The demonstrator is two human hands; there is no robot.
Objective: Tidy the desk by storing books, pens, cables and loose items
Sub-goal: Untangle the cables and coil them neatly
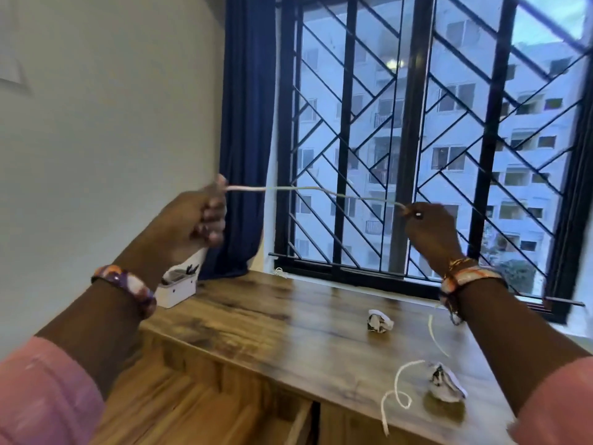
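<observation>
Head view: a thin white cable is stretched taut in the air above the wooden desk, level with the lower window bars. Left hand, raised with the forearm angled up from lower left, has its fingers curled into a fist around one end of the cable, thumb on top. Right hand, raised at similar height in front of the window grille, pinches the other end between fingertips, the back of the hand toward the camera. A slack length of the same white cord lies looped on the desk's near right edge, beside a crumpled paper ball; whether it joins the held stretch cannot be told. A second crumpled paper ball sits mid-desk. A white organiser box stands at the desk's far left corner against the wall, below a blue curtain. Both wrists carry patterned bangles. No legible writing appears.
</observation>
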